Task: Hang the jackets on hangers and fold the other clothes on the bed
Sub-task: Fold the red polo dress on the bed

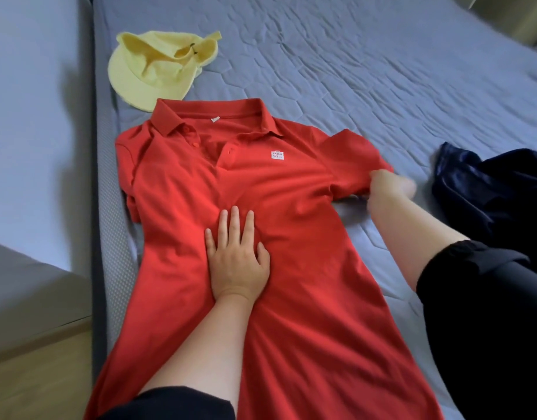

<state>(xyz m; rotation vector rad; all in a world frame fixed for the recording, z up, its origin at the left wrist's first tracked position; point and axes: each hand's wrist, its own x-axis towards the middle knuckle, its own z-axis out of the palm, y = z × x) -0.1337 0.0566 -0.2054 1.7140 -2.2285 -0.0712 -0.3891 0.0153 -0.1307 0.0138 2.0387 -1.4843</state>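
A red polo shirt [291, 268] lies face up and spread out on the blue-grey quilted bed [382, 71], collar toward the far end. My left hand [235, 256] rests flat on the shirt's middle, fingers apart, palm down. My right hand [388, 186], blurred, is closed on the hem of the shirt's right sleeve at the shirt's right side. A dark navy garment [485, 189] lies crumpled on the bed at the right, just beyond my right hand.
A pale yellow cap [152, 65] lies on the bed beyond the shirt's collar. The bed's left edge [102, 177] runs close along the shirt's left sleeve, next to a pale wall. Wooden floor [40, 374] shows at lower left.
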